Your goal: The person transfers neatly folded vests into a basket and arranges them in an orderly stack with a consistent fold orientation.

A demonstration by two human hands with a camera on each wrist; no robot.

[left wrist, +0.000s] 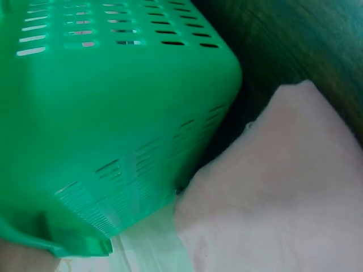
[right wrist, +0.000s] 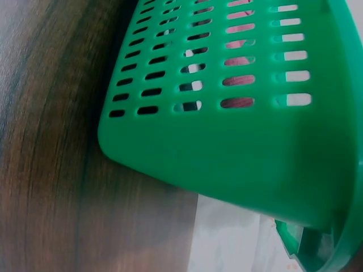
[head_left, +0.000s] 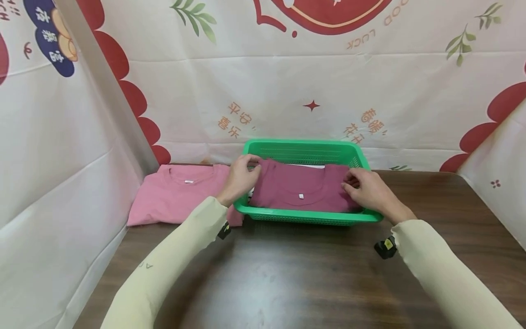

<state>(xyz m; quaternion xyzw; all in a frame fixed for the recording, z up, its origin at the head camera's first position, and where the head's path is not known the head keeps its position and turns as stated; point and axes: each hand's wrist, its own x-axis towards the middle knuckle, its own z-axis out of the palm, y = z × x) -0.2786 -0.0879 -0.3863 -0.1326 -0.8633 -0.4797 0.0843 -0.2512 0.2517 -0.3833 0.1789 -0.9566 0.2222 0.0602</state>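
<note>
A folded maroon T-shirt (head_left: 287,187) lies in a green plastic basket (head_left: 312,214), its neckline and small white label facing up. At the shirt's left shoulder, my left hand (head_left: 241,177) pinches the fabric between thumb and fingers, just inside the basket's rim. My right hand (head_left: 370,191) reaches over the right end of the basket, fingers bent and pinching the shirt's right edge. White material (head_left: 306,166) shows under the shirt along the back. Both wrist views mostly show the basket's slotted outer walls, with the fingertips out of sight.
A folded pink T-shirt (head_left: 185,196) lies on the brown wooden table (head_left: 263,274), left of the basket and close against it. Printed white cloth (head_left: 197,91) hangs behind the table and along both sides.
</note>
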